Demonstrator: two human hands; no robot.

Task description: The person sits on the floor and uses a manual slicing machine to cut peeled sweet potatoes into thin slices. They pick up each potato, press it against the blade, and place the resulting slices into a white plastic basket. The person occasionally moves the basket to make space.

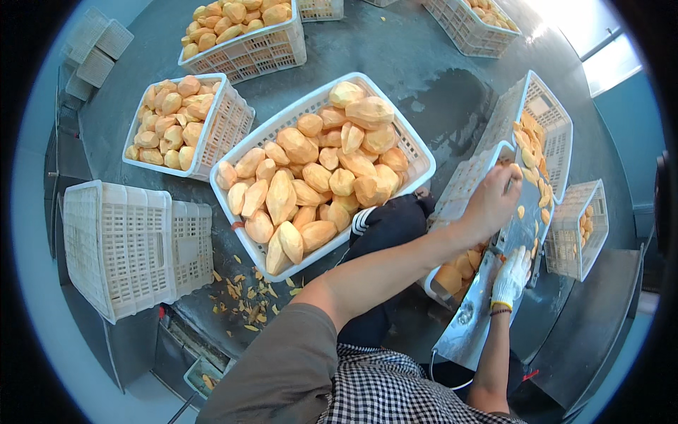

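Observation:
My bare left hand [492,196] reaches out over a white crate [452,185], above the far end of a metal slicing machine [462,316]. Its fingers are curled together beside some pale orange slices; whatever they hold is hidden. My right hand [511,277], in a white knitted glove with a yellow cuff, lies on the metal plate with its fingers stretched out. Thin slices [545,192] are scattered along the plate past the glove. Under my left forearm, more peeled orange pieces [459,272] lie in the crate beside the machine.
A large white crate [417,177] heaped with peeled sweet potatoes [304,187] stands before me. Other filled crates [236,116] stand farther off. Stacked crates [116,247] are at left, with peel scraps [247,300] on the floor. Another crate [578,247] stands right of the machine.

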